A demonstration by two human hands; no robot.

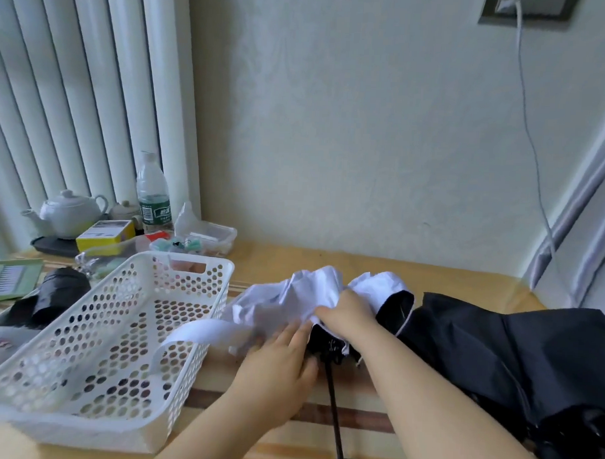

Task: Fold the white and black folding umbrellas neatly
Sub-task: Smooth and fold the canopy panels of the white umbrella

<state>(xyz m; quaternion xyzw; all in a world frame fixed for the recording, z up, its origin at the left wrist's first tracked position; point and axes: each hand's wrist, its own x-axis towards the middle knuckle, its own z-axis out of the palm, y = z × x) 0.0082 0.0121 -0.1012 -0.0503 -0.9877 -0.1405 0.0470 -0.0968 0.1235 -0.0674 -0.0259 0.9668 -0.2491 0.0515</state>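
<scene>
In the head view, the white umbrella (312, 298) lies on the table (447, 279), at the middle, just right of the white basket (125, 343). Its cloth is crumpled, white outside and black inside, and its black shaft (334, 412) points near, toward the person. The right hand (346, 311) grasps the cloth at the top, with the fingers curled into the white folds. The left hand (279, 362) lies flat on the cloth with straight fingers and presses it down. A white strap (201, 332) of the umbrella hangs over the right rim of the basket. The black umbrella (516, 357) lies at the right on the table, loose and not folded, touching the white one. At the far left stand a teapot (68, 214) and a bottle (152, 193).
</scene>
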